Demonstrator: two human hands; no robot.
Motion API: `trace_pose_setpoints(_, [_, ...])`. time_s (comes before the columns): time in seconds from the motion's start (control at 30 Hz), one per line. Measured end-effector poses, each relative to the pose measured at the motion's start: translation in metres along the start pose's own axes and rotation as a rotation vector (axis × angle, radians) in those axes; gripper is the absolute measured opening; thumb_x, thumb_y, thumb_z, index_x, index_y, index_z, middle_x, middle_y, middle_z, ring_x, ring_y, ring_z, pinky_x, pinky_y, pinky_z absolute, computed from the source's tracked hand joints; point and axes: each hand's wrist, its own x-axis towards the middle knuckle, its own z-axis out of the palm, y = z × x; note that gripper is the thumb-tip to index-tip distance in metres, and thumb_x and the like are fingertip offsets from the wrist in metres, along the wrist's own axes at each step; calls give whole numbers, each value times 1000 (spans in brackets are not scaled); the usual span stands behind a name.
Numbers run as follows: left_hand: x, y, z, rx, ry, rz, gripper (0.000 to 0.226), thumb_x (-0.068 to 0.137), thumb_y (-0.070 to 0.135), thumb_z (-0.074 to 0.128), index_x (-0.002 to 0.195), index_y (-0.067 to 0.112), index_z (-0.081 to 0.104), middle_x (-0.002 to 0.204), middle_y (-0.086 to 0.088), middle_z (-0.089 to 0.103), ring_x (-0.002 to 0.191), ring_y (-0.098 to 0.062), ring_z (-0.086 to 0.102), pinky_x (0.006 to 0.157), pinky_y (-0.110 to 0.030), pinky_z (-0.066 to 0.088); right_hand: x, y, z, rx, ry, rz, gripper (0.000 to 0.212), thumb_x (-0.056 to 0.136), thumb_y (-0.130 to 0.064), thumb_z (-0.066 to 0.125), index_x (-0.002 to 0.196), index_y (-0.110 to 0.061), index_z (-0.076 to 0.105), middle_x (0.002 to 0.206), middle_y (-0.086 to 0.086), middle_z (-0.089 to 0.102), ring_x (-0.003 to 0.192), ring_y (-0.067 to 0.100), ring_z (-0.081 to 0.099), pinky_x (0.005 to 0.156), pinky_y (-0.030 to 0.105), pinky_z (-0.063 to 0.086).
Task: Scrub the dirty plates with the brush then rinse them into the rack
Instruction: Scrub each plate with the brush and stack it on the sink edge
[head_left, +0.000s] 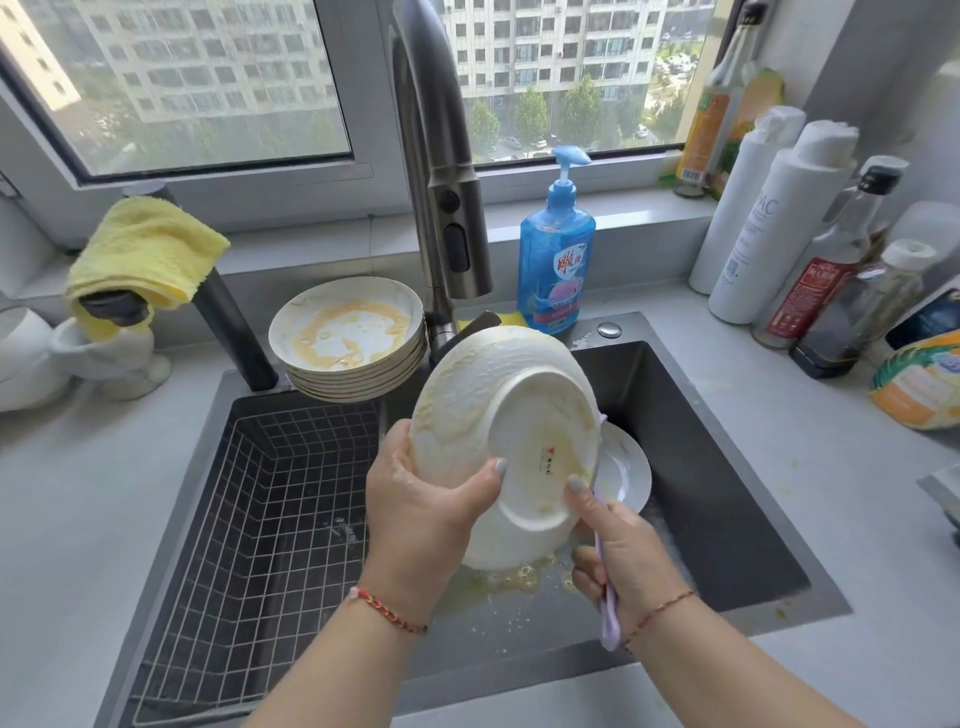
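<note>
My left hand (415, 499) grips a white plate (498, 410) by its left rim, tilted over the sink with its stained underside toward me. My right hand (618, 551) holds the lilac brush handle (609, 618) and its thumb touches the plate's foot ring; the brush head is hidden behind the plate. A second white plate (626, 473) lies in the sink behind it. A stack of several dirty plates (348, 338) with yellow residue sits at the sink's back edge. The wire rack (260, 509) fills the left part of the sink.
The faucet (447, 208) rises behind the plate. A blue soap bottle (555, 260) stands to its right. Bottles (810, 260) crowd the right counter. A yellow cloth (145, 254) hangs at left. Yellow suds (519, 577) lie on the sink floor.
</note>
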Motion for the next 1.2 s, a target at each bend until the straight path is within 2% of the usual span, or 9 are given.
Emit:
trace_pose_setpoints(0.1, [0,-4,-4,2,-14,-18,60,46,36,88,99,26,63,100,1,73,93,-16,72,79,-39,60,5,-2,-3,43,-17,-35,70,58,-41,81,113,-4,55,70,7,46,35,7,22,32,16,23])
trace_pose_setpoints(0.27, [0,-8,-14,176,-80,-46,69,43,48,88,101,31,57,100,9,68,91,-3,67,71,-25,58,6,-32,-13,-219,-38,-152,75,55,-44,86,112,-5,56,82,21,58,39,10,33,36,22,29])
trace_pose_setpoints(0.33, [4,-7,-17,229,-102,-88,64,46,44,88,99,26,57,99,6,66,86,-5,66,66,-24,57,6,-50,-14,-377,-55,-202,64,58,-36,85,109,-10,57,88,19,65,41,11,46,38,23,38])
trace_pose_setpoints(0.43, [14,-6,-22,295,-182,-156,58,49,39,87,96,22,59,97,2,67,87,-14,68,69,-34,60,12,-69,-17,-551,-107,-248,56,61,-19,83,110,-15,56,94,8,67,57,4,64,48,13,47])
trace_pose_setpoints(0.53, [24,-3,-29,348,-297,-212,63,44,43,89,96,20,63,95,0,70,86,-18,71,74,-46,61,20,-77,-18,-807,-124,-307,57,59,-23,87,108,-23,57,99,-1,66,84,9,66,59,16,52])
trace_pose_setpoints(0.63, [31,1,-33,404,-409,-231,67,41,43,90,100,22,67,96,1,73,86,-16,73,76,-46,61,26,-80,-17,-935,-156,-352,59,59,-27,89,108,-26,57,99,-5,65,90,12,64,70,22,54])
trace_pose_setpoints(1.0, [33,9,-21,646,-501,-18,41,59,24,92,84,17,60,80,1,65,71,-13,64,64,-29,54,23,-88,-3,-1195,-144,-530,56,64,-26,87,111,-30,57,96,-11,63,88,12,60,79,35,56])
trace_pose_setpoints(1.1, [31,3,-20,652,-405,32,42,60,23,91,83,11,58,78,-3,62,66,-11,57,58,-22,47,19,-85,-5,-1079,-38,-560,31,83,-27,70,110,-38,60,90,-9,66,76,11,62,67,34,56])
trace_pose_setpoints(1.2, [35,-1,-25,664,-296,57,44,61,22,91,84,7,56,80,-7,61,72,-22,60,62,-33,50,8,-77,-18,-960,47,-489,24,97,-28,49,107,-45,62,72,-2,67,42,2,47,47,26,39])
